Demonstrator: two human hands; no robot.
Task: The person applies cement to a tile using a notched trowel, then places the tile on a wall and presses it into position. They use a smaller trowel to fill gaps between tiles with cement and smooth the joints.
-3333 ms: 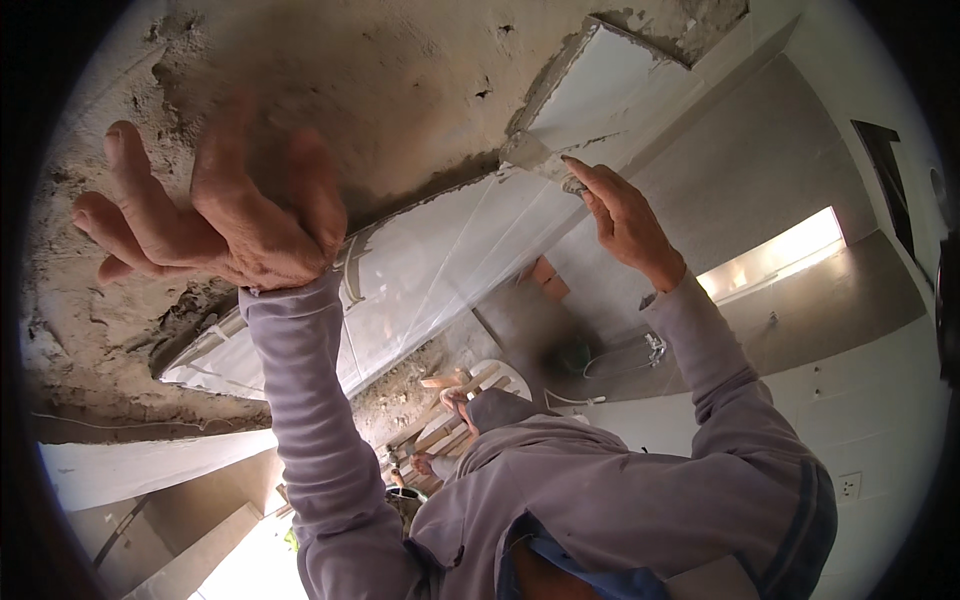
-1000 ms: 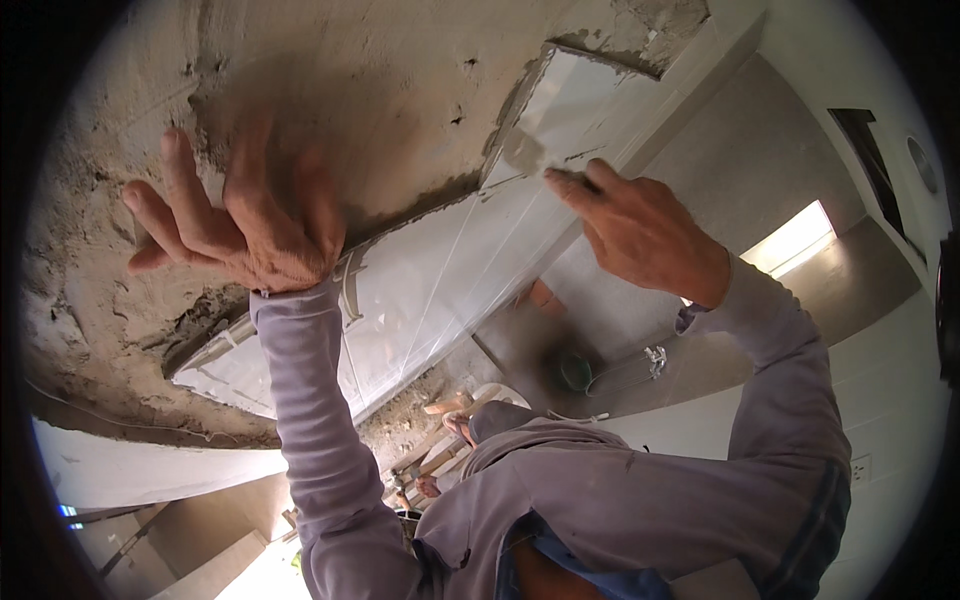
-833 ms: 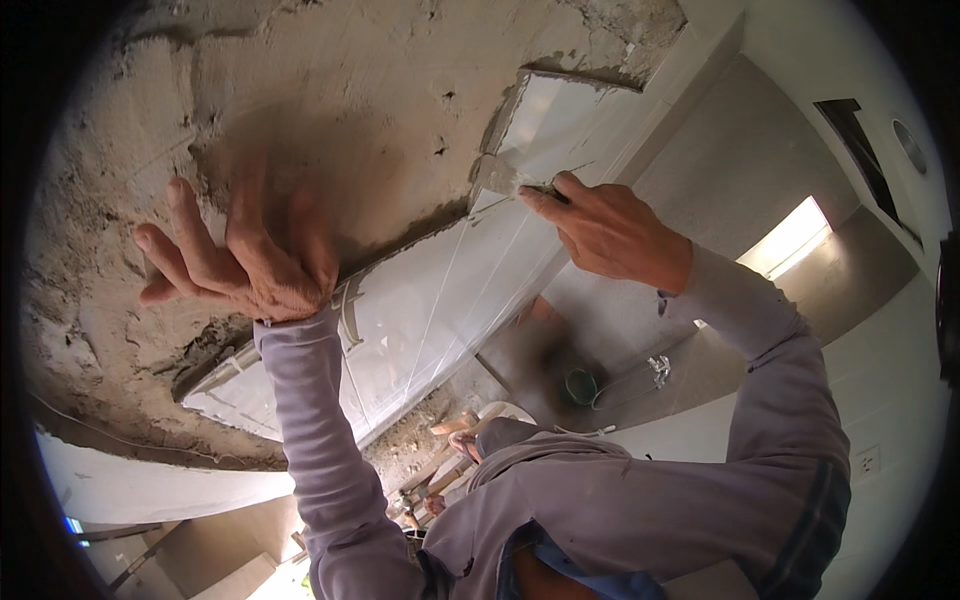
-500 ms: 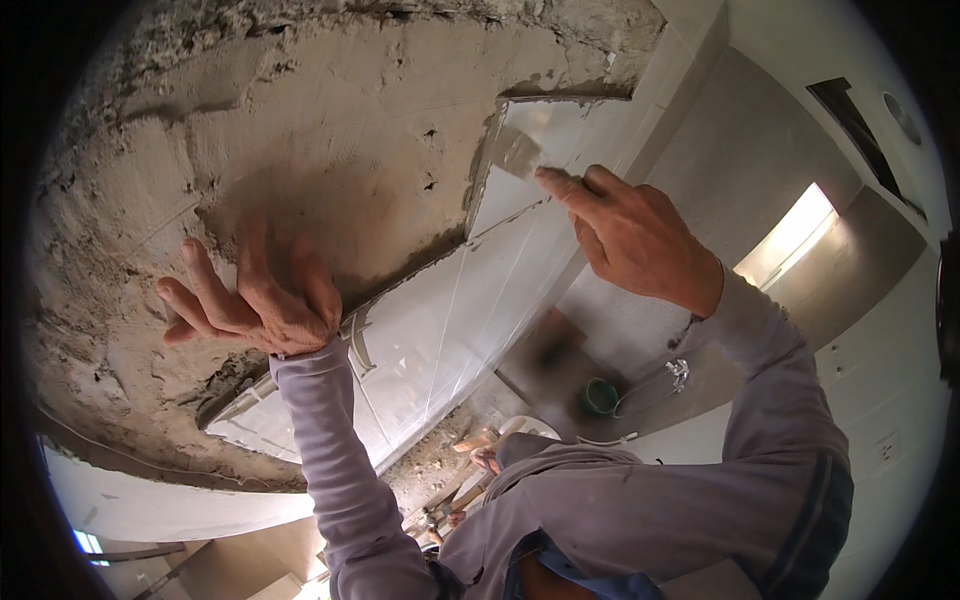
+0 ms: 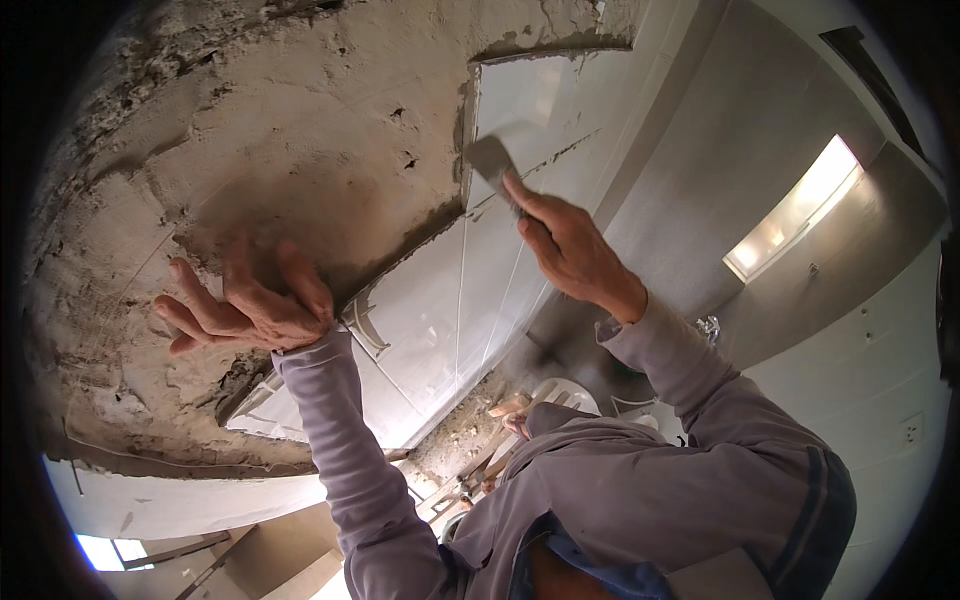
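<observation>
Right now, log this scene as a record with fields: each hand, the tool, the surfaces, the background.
Left hand: open, fingers apart, at the rough plaster; contact unclear
Right hand: grip closed on a scraper
Scraper: flat blade, over pale tiles; contact unclear
Surfaces: plaster bordering the tiles
Background: bright opening and wall socket, both at right

From my remote post I'm making out no readable text, label, number or sign: I'm reading none on the scraper (image 5: 492, 160) at twelve o'clock, none on the striped sleeve (image 5: 812, 520) at four o'clock, and the wall socket (image 5: 911, 430) between three and four is showing too small to tell.
</observation>
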